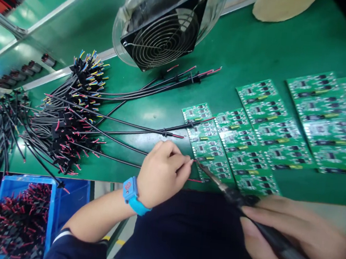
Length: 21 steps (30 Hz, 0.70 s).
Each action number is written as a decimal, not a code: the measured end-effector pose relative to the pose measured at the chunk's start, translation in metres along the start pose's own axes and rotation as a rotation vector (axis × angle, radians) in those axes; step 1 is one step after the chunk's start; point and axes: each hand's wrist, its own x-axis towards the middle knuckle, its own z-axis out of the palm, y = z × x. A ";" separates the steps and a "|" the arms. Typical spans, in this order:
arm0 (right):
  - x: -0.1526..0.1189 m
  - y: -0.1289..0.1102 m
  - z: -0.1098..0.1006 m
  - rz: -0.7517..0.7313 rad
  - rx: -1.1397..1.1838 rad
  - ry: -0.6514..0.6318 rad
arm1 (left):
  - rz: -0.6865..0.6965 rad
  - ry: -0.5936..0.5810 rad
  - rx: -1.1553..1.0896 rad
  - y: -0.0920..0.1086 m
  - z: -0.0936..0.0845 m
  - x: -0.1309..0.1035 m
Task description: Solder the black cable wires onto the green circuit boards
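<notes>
My left hand [164, 167], wearing a blue wristband, is closed in a pinch on a black cable [123, 162] near its stripped red end. That end lies at the left edge of a green circuit board panel [202, 128]. In my right hand [297, 237] is a soldering iron [235, 196], gripped like a pen by its dark handle. The iron's tip points left and meets, or nearly meets, the red wire end at the panel's edge. Whether they touch is hard to tell. Other cables with red ends lie across or beside the same panel.
More circuit board panels [289, 137] lie in rows to the right. A fan [165, 42] stands at the back. Heaped black cables [67, 135] cover the bench's left side. Below the bench edge, a blue bin [71, 197] holds more cables. Small motors [31, 67] line the ledge.
</notes>
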 end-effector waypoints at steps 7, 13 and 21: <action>-0.002 0.002 -0.003 0.078 0.047 0.016 | 0.005 -0.004 -0.006 -0.002 0.001 -0.001; 0.005 -0.010 0.004 0.053 -0.041 0.012 | -0.006 -0.006 0.013 0.001 0.000 0.000; -0.007 -0.012 0.002 0.231 -0.039 0.060 | -0.098 -0.066 0.113 0.013 -0.001 0.006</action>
